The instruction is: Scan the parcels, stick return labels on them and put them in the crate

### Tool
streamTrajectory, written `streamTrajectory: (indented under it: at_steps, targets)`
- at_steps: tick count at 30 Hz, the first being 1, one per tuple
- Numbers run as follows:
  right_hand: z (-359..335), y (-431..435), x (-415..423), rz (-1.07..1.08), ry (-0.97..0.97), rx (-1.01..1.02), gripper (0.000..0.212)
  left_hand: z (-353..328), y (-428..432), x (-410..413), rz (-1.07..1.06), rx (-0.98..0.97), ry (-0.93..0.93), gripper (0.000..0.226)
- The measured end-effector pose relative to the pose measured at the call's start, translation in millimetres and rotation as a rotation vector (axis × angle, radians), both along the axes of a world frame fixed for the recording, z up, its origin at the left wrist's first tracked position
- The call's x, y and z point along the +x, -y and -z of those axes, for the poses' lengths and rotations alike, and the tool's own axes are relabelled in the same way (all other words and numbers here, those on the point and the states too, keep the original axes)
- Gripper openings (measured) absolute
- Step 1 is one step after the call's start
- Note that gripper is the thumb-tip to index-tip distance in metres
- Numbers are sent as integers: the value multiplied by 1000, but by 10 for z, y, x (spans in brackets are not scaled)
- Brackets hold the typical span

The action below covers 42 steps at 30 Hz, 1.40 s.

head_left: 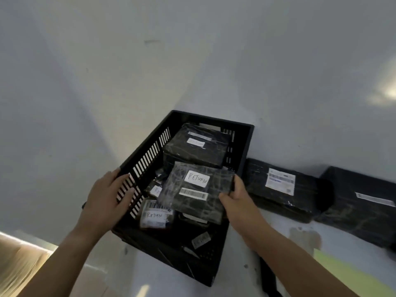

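Note:
A black slatted crate [246, 142] stands on the white table against the wall. My right hand [237, 198] grips the right edge of a flat black parcel [192, 202] bearing a white RETURN label and a barcode strip, held inside the crate over other parcels. My left hand [107, 196] holds the crate's left wall, fingers curled over its rim. Deeper in the crate lies a large black parcel [197, 148] with a white label, and a small parcel [155, 215] marked RETURN sits at the near left.
To the right of the crate, two black parcels lie on the table by the wall: one [280, 187] with a printed shipping label, another [362, 202] at the far right. A dark slim object [267, 277] lies near the table's front. A brown surface [17, 264] shows at bottom left.

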State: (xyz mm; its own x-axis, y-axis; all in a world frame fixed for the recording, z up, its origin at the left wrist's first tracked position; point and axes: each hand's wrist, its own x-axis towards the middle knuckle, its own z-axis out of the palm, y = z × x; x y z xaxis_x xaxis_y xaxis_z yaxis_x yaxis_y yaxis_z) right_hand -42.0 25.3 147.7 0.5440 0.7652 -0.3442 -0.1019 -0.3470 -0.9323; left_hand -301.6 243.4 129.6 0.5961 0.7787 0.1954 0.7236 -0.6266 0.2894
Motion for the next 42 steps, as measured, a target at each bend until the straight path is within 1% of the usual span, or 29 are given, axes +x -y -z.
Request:
streamTrajectory:
  at_steps: [2,5,7,11,13,17,19,22,26,28,30,31,33,35,36,38,40,42]
  targets:
    - [23,-289,-132,-60,10,-78,57,115,-57,-45,-53,-25,-75,75]
    - [169,-680,-272,-82,-50,-210,68,180,-38,-14,-68,-35,-124,81]
    - [334,-927,-361,-79,-105,-246,69,167,-67,-8,-63,-29,-138,82]
    - [633,-1249,-472,-78,-189,-255,71,210,-74,-49,-59,-8,-115,79]
    - [706,-1331,-502,-102,-147,-273,74,218,-80,-50,-52,3,-106,79]
    - [799,-1396,-542,-190,5,-362,99,199,-94,-46,-50,11,-101,76]
    - [862,-1398,-540,-221,17,-377,103,200,-79,-45,-49,9,-102,75]
    - [906,-1368,-514,-240,-17,-370,105,198,-78,-52,-56,8,-103,73]
    - [865,-1344,-484,-220,-10,-349,100,202,-87,-59,-57,-2,-110,73]
    - [753,-1311,-462,-221,-26,-323,100,206,-89,-67,-52,-13,-111,75]
    - [595,-1221,-416,-244,-67,-265,106,191,-93,-79,-48,-25,-106,78]
    - [474,-1135,-386,-271,-56,-241,105,168,-82,-55,-47,-40,-93,80]
    - [262,-925,-307,-296,16,-161,96,106,14,122,-19,-86,-30,81]
    - [124,-636,-166,-221,61,12,85,50,251,489,73,-164,75,76]
    - [75,-471,-71,-148,88,114,79,24,414,720,131,-219,136,72]
    - [35,-103,170,17,175,233,70,-14,772,1202,230,-358,244,66]
    - [65,264,452,183,207,250,66,-16,1062,1658,328,-440,295,62]
    - [161,626,713,284,205,196,62,2,1283,2050,424,-440,285,57]
